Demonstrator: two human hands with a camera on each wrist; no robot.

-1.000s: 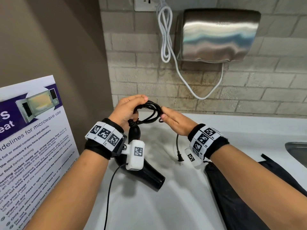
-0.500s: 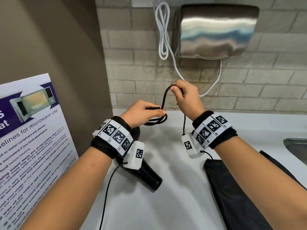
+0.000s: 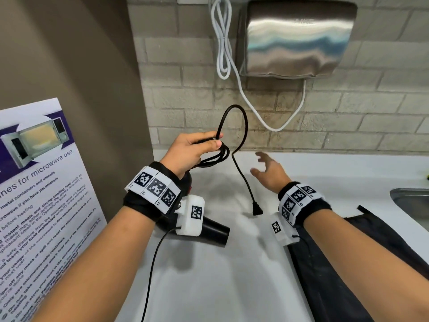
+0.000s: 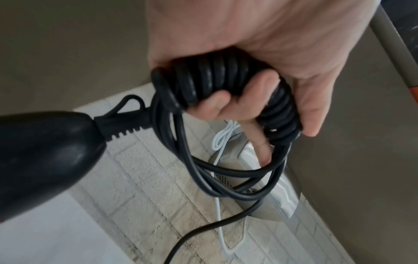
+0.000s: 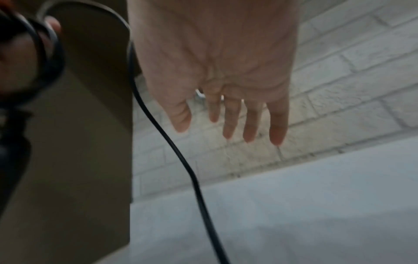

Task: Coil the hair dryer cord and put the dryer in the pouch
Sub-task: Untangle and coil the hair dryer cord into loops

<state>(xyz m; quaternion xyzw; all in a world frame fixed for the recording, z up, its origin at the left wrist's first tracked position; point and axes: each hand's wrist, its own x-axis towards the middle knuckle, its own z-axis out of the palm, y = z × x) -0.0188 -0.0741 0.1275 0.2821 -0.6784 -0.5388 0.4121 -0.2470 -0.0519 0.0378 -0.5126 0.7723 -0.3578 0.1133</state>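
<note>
1. Gripping the coiled loops of the cord (image 3: 214, 156) in our left hand (image 3: 190, 151), we are curling fingers and thumb round the bundle; the left wrist view shows several turns stacked against the palm.
2. We are letting the dryer (image 3: 209, 230) hang from that same hand, its body low beside the left wrist over the left part of the counter (image 3: 232, 287), nozzle pointing right and toward us.
3. We are holding our right hand (image 3: 268, 173) empty, fingers spread and relaxed, just right of the loose tail and not touching it.
4. We are watching that tail rise in an arch from the left hand's fingers (image 3: 217, 143), then drop between the two hands, running roughly upright; the plug (image 3: 256, 211) is dangling at its lower end, seemingly just above the counter, below and left of the right hand.
5. We are judging the right hand the nearer one to the tail, so the next loop calls for a short reach leftward and down.
6. We are leaving the pouch (image 3: 348, 263) flat along the counter's right side near its front edge, under the right forearm, with the sink (image 3: 411, 203) beyond it.
</note>
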